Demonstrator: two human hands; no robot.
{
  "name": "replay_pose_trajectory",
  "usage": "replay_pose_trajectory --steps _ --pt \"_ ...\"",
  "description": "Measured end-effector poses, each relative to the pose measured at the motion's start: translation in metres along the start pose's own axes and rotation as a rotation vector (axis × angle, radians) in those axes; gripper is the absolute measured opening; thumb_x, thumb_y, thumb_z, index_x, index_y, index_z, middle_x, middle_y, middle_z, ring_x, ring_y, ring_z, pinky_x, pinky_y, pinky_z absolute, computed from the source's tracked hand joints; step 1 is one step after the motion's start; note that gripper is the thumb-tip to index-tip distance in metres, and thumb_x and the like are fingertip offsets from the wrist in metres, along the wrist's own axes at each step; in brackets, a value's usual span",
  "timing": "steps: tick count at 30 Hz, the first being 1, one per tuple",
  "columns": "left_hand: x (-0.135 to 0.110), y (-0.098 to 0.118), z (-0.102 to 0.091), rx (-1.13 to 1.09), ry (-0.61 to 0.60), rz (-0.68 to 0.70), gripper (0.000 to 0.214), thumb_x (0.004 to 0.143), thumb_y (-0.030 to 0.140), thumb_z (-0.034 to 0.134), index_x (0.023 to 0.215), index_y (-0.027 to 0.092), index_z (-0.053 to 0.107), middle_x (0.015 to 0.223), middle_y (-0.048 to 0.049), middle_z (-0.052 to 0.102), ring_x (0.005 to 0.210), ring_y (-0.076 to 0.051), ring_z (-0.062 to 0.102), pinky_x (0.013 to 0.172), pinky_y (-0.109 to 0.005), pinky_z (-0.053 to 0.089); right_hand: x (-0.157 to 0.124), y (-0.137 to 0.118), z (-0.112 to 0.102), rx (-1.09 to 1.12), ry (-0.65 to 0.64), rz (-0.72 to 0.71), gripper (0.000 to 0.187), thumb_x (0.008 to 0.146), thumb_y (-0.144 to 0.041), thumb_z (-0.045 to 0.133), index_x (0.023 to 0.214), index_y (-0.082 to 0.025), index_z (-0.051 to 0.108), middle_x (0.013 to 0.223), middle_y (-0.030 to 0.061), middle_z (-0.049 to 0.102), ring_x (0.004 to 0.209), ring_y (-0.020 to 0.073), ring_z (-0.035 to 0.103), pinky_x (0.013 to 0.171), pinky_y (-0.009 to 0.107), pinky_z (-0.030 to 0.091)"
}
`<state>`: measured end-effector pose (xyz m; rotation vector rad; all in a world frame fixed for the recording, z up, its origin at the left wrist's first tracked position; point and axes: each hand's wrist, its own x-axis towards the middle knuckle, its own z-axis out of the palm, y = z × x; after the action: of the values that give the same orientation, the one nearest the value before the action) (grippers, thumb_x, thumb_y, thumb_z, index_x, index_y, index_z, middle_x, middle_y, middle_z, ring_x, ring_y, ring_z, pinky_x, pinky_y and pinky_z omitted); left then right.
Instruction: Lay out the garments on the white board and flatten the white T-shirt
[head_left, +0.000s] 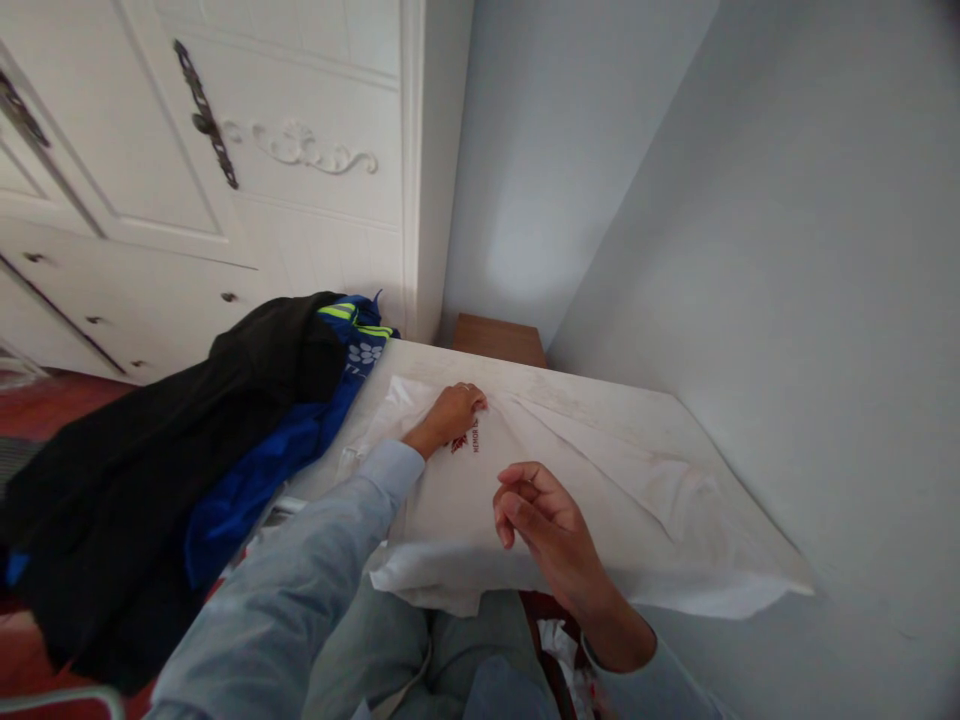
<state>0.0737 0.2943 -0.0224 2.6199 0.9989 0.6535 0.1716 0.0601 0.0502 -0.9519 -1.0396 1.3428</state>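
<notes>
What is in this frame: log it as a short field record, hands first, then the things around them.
left hand: pressed flat on the white garment, beside its small red print
right hand: fingers curled, on the garment's near part
garment: spread over the white table, near edge hanging off
clothes pile: black garment over blue one, left of the table
background: white wardrobe, grey wall

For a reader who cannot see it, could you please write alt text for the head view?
A person's left hand presses flat on a white garment spread over a white table, while the right hand hovers curled above it. A black garment and a blue garment lie heaped to the left, before a white wardrobe.
</notes>
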Motion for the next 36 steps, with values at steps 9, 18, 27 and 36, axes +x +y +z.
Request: replay_pose_trajectory --steps 9,18,27,36 --pt "-0.002 0.0 -0.001 -0.025 0.022 0.004 0.025 0.081 0.004 0.051 0.089 0.018 0.069 0.096 -0.0071 0.071 0.095 -0.022 0.063 0.089 -0.035 0.049 0.025 0.007 -0.011 -0.205 0.003 -0.086 0.036 0.086 -0.046 0.071 0.103 -0.019 0.055 0.08 0.0 0.058 0.062 0.0066 0.053 0.059 0.019 0.045" --pt "-0.002 0.002 -0.002 -0.046 0.017 -0.035 0.024 0.086 0.008 0.05 0.088 0.017 0.072 0.094 -0.0075 0.073 0.091 -0.021 0.064 0.086 -0.032 0.049 0.076 0.0 -0.034 -0.423 -0.089 -0.316 0.022 0.093 -0.036 0.063 0.086 -0.017 0.055 0.097 0.0036 0.059 0.073 0.0071 0.057 0.071 0.022 0.048" --pt "-0.003 0.002 -0.007 -0.022 -0.026 0.028 0.01 0.081 0.025 0.066 0.082 0.017 0.073 0.089 -0.0092 0.072 0.087 -0.023 0.064 0.08 -0.033 0.048 0.121 0.01 -0.037 -0.29 -0.171 -0.19 0.038 0.083 -0.047 0.073 0.081 -0.017 0.05 0.087 0.0014 0.064 0.062 0.0067 0.057 0.062 0.022 0.048" --pt "0.008 -0.005 -0.005 -0.034 0.003 0.017 0.022 0.09 0.017 0.053 0.082 0.018 0.073 0.088 -0.0083 0.072 0.087 -0.021 0.064 0.083 -0.033 0.047 0.163 0.027 -0.066 0.032 0.027 0.02 0.054 0.062 -0.041 0.089 0.074 -0.016 0.043 0.081 -0.0021 0.066 0.054 0.0036 0.051 0.053 0.018 0.038"
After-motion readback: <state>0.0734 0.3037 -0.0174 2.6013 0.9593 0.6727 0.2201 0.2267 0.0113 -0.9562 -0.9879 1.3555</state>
